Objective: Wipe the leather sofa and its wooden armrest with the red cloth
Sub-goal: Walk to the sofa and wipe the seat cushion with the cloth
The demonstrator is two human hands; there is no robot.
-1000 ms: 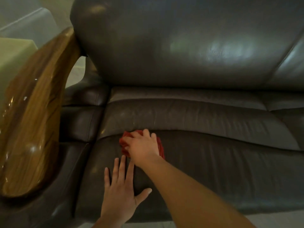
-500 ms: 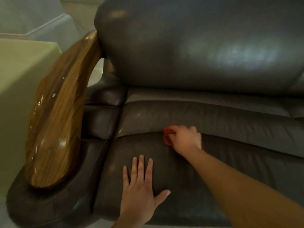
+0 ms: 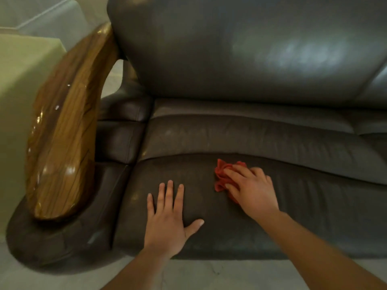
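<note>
A dark grey-brown leather sofa (image 3: 240, 141) fills most of the view. Its glossy curved wooden armrest (image 3: 65, 132) runs along the left side. The crumpled red cloth (image 3: 221, 174) lies on the front part of the seat cushion, and my right hand (image 3: 251, 189) presses down on it, covering most of it. To the left, my left hand (image 3: 167, 216) rests flat on the front edge of the same cushion with fingers spread and nothing in it. The two hands are about a hand's width apart.
A pale green-beige block (image 3: 18, 84) stands just left of the armrest. Light grey floor (image 3: 188, 273) shows below the sofa's front edge. The tall backrest (image 3: 240, 49) rises behind the seat, and a second seat cushion begins at the far right.
My right hand has slid the red cloth to the right along the seat cushion, away from the armrest. My left hand stays flat on the cushion's front.
</note>
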